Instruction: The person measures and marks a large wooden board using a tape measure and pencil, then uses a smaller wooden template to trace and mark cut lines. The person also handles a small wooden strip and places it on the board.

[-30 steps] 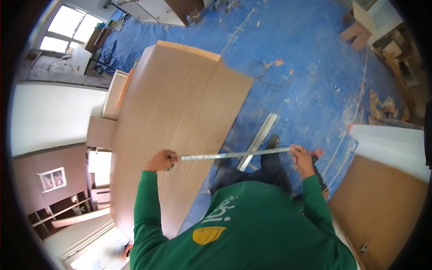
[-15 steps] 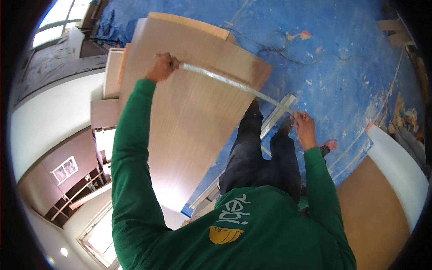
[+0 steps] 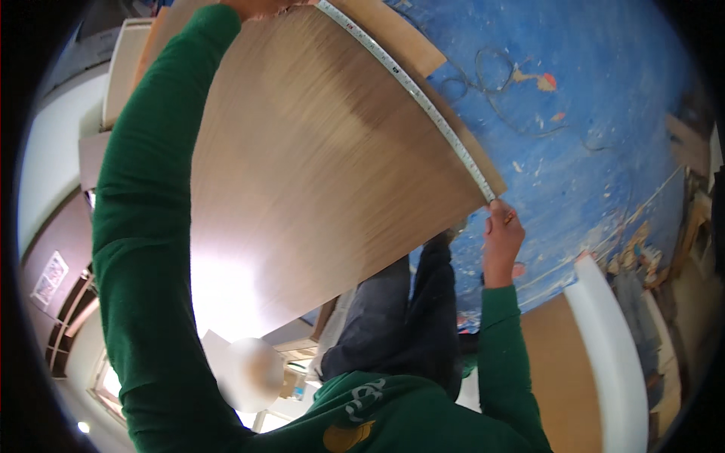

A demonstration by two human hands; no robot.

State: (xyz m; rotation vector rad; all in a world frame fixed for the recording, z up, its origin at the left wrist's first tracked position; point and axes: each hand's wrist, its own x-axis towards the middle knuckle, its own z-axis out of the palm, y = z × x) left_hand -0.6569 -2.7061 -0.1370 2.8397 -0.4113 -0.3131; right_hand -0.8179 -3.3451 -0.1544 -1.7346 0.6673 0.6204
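Observation:
A white tape measure blade [image 3: 408, 87] stretches over a large wood-grain panel [image 3: 317, 151], close along its far edge. My right hand [image 3: 504, 234] pinches the blade's end at the panel's right corner, its fingers closed. At the top of the view, my left hand [image 3: 260, 6] is closed at the other end of the tape, partly cut off by the picture's edge. The tape's case cannot be seen.
More boards [image 3: 404, 38] lie under the panel's far edge. Cables [image 3: 491, 75] and scraps cross the blue floor covering [image 3: 596, 90]. A brown board [image 3: 563, 362] and a white curved-looking strip [image 3: 608, 355] are at the right. My legs stand beside the panel.
Both hands have shifted with the tape toward the panel's far edge. The blade, held above the panel before, now runs along that edge, its end at the corner. My view has moved closer.

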